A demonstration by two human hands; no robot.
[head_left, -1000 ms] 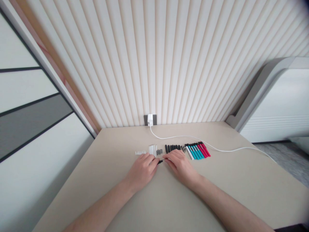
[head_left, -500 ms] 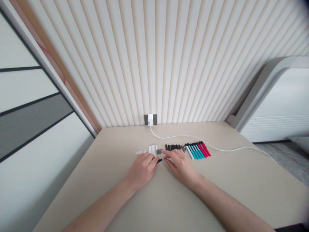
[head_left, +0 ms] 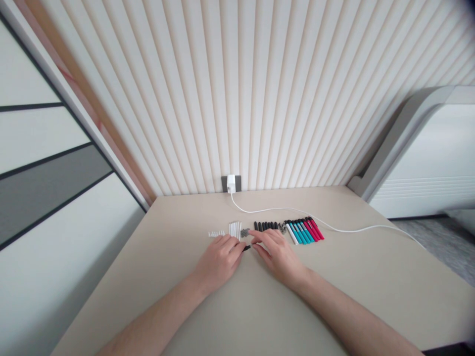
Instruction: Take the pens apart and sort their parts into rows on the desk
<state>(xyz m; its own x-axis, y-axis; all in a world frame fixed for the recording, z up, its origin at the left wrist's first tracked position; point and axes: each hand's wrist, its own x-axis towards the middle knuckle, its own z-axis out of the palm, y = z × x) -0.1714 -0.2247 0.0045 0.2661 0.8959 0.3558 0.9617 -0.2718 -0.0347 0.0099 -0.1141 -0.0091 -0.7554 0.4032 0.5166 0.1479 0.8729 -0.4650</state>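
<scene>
My left hand [head_left: 219,258] is closed, with a short black marker cap [head_left: 246,247] pinched between thumb and fingers. The cap's end points right, toward my right hand [head_left: 275,253]. That hand's index finger reaches out to a small pile of grey pieces [head_left: 244,232]. Its thumb and another finger come together close to the cap's end; whatever they pinch is too small to make out. Thin white rods [head_left: 235,229] lie just beyond my left fingers, beside small white pieces [head_left: 215,233]. Behind my right hand is a row of black caps [head_left: 264,225].
To the right lie teal markers [head_left: 302,232], red markers [head_left: 314,229] and a white one [head_left: 292,234], beside more small dark pieces [head_left: 282,228]. A white cable [head_left: 345,231] runs across the table [head_left: 260,316] from a charger [head_left: 231,183] at the ribbed wall.
The black cap has shifted slightly to the right and toward me in my left fingers. My right fingers have moved only a little; everything else lies as before.
</scene>
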